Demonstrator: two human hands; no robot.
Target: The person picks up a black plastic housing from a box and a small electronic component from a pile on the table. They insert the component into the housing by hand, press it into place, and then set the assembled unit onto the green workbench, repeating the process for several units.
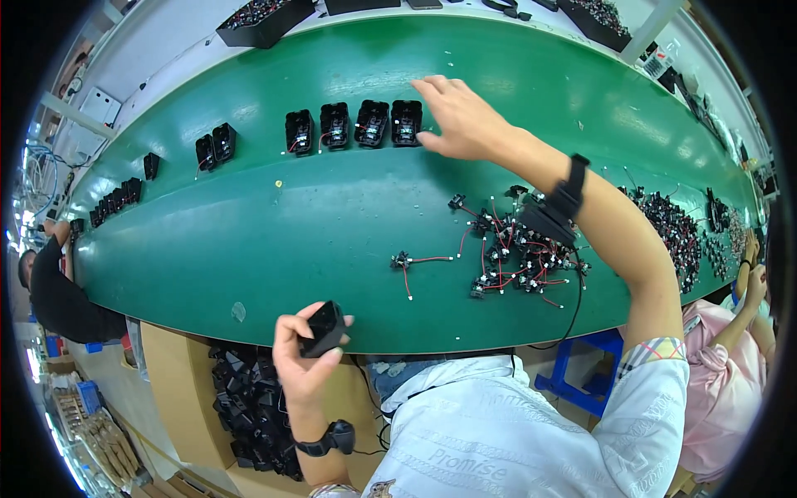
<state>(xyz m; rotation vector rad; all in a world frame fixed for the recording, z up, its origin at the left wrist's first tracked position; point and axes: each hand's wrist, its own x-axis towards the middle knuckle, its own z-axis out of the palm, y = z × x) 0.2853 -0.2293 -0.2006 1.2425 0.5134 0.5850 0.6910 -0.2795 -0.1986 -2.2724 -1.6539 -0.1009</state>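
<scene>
Close to the table's near edge, my left hand (300,358) is closed around a black plastic housing (325,329), a small hollow shell held tilted. My right arm stretches over the table, and my right hand (462,118) has its fingers extended and apart. It is at the right end of a row of several black housings with small parts and wires inside; its thumb is beside the rightmost housing (407,124), and I cannot tell whether they touch. Below my right forearm lies a pile of small black parts with red wires (506,249). One wired part (403,260) lies apart from it.
A cardboard box (178,390) of black housings (249,407) stands below the table's near edge. More housings (216,145) line the green table (332,224) leftward. Right lies a larger heap of parts (671,236). Co-workers sit at both ends. A blue stool (573,378) stands below.
</scene>
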